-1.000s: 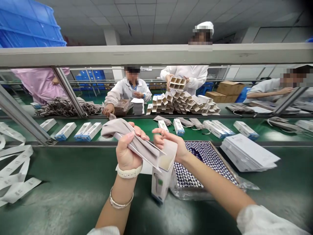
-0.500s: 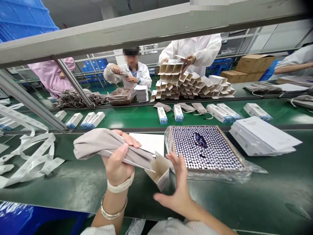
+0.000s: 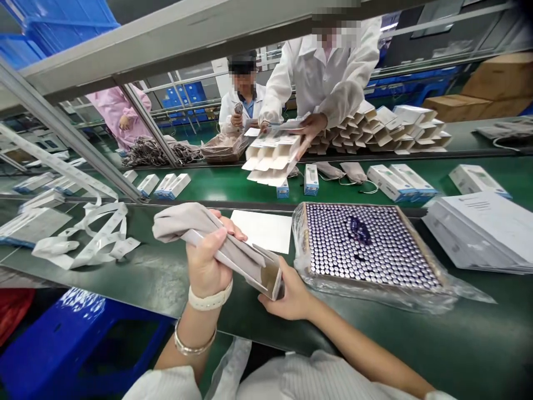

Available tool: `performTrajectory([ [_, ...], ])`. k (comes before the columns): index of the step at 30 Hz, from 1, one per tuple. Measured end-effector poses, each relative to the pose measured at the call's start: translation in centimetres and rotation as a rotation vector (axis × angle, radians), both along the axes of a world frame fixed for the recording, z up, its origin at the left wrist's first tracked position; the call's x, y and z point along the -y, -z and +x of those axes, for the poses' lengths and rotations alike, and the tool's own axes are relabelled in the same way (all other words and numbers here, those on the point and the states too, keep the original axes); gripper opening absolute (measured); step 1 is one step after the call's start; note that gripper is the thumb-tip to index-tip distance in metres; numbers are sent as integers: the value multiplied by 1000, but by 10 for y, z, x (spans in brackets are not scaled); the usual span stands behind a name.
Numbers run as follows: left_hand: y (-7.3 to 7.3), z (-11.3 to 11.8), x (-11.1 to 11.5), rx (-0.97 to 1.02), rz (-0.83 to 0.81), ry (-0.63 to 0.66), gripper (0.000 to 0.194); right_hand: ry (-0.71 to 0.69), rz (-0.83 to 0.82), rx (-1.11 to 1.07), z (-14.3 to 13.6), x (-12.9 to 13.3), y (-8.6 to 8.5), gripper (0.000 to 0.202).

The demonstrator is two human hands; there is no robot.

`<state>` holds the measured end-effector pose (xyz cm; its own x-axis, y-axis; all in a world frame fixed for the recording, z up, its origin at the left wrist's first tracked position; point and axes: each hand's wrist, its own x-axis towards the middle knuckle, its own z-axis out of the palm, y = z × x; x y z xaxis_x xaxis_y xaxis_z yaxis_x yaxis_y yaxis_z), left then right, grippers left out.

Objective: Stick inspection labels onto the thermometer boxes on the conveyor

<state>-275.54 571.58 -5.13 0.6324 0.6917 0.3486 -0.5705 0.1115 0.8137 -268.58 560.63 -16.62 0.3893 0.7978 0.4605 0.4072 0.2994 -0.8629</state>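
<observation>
Blue stool (image 3: 54,339) lower left, blue crates (image 3: 73,16) upper left — brown cartons (image 3: 499,80) upper right, person in pink (image 3: 109,108)

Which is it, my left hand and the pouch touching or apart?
Touching: the head view shows your left hand gripping the pouch, thumb over its fabric.

Matt cloth, that pouch (image 3: 182,220) was; smooth card, the box (image 3: 272,276); glossy clear plastic, the wrap (image 3: 447,297)!

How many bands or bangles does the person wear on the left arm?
2: a white strap close to the left hand, and a silver bangle farther back, towards the sleeve, which may hide others.
</observation>
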Motion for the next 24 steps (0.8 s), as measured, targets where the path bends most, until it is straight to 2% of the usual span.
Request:
performTrajectory([
  [3, 0, -3, 10, -33, 210, -84, 29, -34, 11, 34, 2, -1, -1, 71],
  [6, 1, -9, 18, -91, 447, -71, 29, -40, 24, 45, 3, -2, -1, 70],
  [10, 21, -15, 20, -211, 835, -90, 33, -44, 85, 32, 4, -1, -2, 69],
  [12, 35, -16, 16, -330, 947, -83, 34, -72, 83, 9, 5, 0, -1, 68],
  [15, 45, -19, 9, -532, 1013, -22, 38, -101, 64, -15, 6, 1, 1, 65],
  [19, 36, -25, 0, -603, 990, 100, 58, -123, 80, 10, 8, -1, 3, 70],
  [21, 30, -27, -2, -569, 971, 112, 52, -114, 62, 13, 9, -3, 3, 73],
  [24, 26, -27, -2, -603, 1027, 92, 43, -102, 50, 8, 10, -4, 4, 71],
])
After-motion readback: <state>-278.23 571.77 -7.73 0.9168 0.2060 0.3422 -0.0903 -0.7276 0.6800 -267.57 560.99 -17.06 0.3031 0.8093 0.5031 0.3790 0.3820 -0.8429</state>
